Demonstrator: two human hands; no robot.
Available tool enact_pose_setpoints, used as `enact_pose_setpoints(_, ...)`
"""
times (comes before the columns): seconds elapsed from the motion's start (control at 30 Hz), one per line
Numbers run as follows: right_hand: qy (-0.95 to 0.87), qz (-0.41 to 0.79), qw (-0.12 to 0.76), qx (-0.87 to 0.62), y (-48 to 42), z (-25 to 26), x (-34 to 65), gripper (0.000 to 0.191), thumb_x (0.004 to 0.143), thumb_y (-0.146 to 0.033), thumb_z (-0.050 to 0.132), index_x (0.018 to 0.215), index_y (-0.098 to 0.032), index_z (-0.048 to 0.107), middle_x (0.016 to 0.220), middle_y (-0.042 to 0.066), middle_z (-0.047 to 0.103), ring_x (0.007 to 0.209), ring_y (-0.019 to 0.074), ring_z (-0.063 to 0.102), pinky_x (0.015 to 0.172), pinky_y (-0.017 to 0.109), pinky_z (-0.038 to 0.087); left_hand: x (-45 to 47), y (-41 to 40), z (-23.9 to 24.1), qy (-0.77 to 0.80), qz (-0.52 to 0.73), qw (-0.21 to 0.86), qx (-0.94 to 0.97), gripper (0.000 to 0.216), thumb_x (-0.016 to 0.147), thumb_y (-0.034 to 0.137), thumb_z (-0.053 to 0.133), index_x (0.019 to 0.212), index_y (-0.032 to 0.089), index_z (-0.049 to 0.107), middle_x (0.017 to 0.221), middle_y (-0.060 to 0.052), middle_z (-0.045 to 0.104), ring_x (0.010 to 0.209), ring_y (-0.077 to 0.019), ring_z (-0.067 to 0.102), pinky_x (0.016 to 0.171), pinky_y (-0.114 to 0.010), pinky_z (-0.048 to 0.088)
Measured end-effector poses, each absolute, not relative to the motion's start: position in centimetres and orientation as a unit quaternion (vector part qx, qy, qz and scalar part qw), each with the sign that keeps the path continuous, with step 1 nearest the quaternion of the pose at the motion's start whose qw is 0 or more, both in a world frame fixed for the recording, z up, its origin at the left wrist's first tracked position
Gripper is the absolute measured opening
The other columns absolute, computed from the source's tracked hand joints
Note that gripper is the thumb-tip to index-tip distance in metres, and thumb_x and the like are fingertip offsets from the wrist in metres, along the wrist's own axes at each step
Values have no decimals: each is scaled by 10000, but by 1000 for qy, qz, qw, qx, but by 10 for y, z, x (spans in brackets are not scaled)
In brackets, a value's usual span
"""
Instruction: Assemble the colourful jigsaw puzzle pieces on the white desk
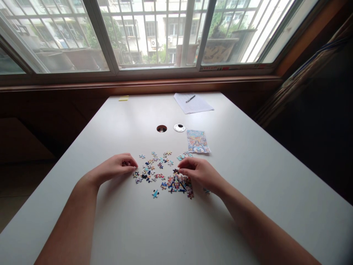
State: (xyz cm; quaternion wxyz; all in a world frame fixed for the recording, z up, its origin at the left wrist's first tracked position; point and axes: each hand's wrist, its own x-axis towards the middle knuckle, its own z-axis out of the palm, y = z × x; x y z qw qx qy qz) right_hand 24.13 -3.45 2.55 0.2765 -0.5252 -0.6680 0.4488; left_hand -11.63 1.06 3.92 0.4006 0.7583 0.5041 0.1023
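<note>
Several loose jigsaw pieces [154, 167] lie scattered on the white table [248, 176] between my hands. A partly joined patch of puzzle [179, 185] sits just below my right hand [200, 173], whose fingers curl in a pinch over a dark piece at the patch's upper edge. My left hand [117, 167] rests on the table at the left edge of the scatter, fingers curled inward; what they hold, if anything, is hidden. A single blue piece [155, 193] lies apart, nearer to me.
A colourful reference picture [198, 141] lies beyond the pieces. Behind it are a cable hole [161, 128] and its round cap [179, 127]. Paper with a pen [193, 102] and yellow sticky notes [123, 98] sit near the far edge by the window.
</note>
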Motion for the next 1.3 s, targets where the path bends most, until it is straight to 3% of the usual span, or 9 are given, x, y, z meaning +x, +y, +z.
enact_pose_setpoints(0.33, -683, 431, 265, -527, -41, 29, 233, 168, 852, -384, 707, 920, -237, 747, 890, 13, 742, 775, 165, 640, 709, 286, 479, -123, 21, 42, 490, 92, 384, 777, 272, 861, 489, 658, 935, 253, 770, 1042, -70, 679, 915, -234, 661, 793, -318, 529)
enact_pose_setpoints(0.63, -682, 437, 253, -528, -45, 31, 226, 140, 835, -339, 716, 925, -236, 744, 851, 3, 733, 724, 150, 597, 662, 274, 431, -122, -8, 26, 389, 136, 341, 845, 282, 908, 463, 684, 1124, 288, 728, 1106, -66, 593, 1111, -236, 556, 999, -371, 499)
enact_pose_setpoints(1.3, -691, 450, 220, -521, -56, 33, 213, 104, 844, -340, 701, 879, -258, 753, 907, -17, 756, 762, 140, 603, 691, 266, 425, -122, -2, 17, 368, 174, 305, 861, 198, 969, 408, 622, 1019, 246, 725, 1029, -55, 600, 1001, -199, 571, 897, -324, 505)
